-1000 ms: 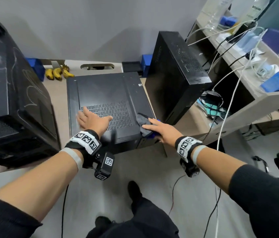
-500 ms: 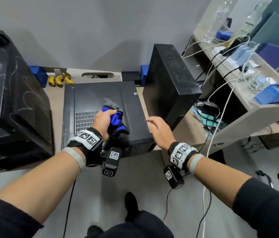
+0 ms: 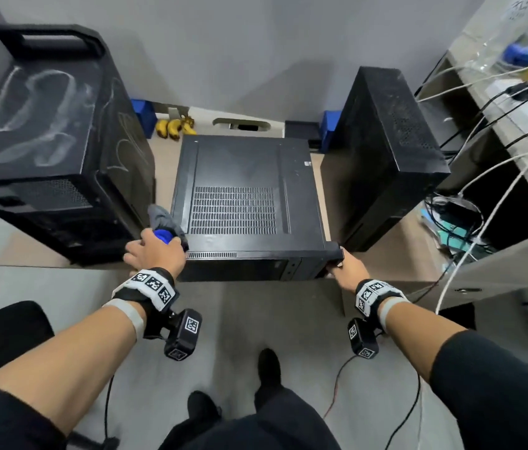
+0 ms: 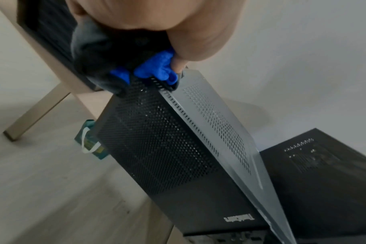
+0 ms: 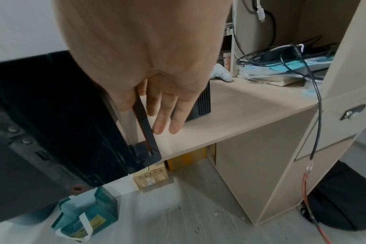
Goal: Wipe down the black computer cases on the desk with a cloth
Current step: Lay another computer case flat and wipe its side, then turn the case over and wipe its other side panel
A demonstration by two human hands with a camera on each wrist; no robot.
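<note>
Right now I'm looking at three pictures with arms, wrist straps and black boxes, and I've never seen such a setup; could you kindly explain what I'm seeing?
There is no robot here: a person wears one camera on the head and one on each wrist. The big picture is the head view, looking down at both arms. On the desk are three black computer cases: a tall case streaked with dust on the left, a flat case lying in the middle, and a slim upright case on the right. Bananas lie at the back.

The left hand holds a blue and grey cloth against the flat case's near left corner; the left wrist view shows that cloth close up. The right hand rests at the near right corner; the right wrist view shows its fingers fairly straight beside the case's edge.
</note>
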